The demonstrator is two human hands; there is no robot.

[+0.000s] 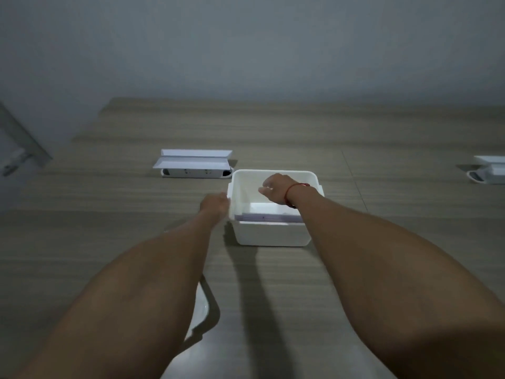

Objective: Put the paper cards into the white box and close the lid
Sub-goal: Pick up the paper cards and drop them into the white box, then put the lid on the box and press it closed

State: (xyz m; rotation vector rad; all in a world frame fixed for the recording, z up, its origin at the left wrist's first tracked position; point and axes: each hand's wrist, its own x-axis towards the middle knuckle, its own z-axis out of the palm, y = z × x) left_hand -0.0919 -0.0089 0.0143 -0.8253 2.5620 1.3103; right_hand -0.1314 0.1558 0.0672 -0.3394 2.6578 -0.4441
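Your left hand is touching the outer left wall of the white box, near its rim; whether its grip is pinching the wall or just pressing on it cannot be told from here. Your right hand hangs over the open box with the fingers curled loosely, and nothing shows between them, so that grip looks released.

The paper cards lie flat as 1 stack inside the box, low against the near wall, below and slightly nearer to you than the right hand, with a clear gap between them.

To finish this step well, keep the left hand bracing the box so it cannot slide on the worktop. Check that no card edge stands above the rim, and press the stack flat if one does.

The lid seems to be the white piece lying near you, partly hidden under your left forearm. Lift it level, line up its corners with the rim, then press evenly.
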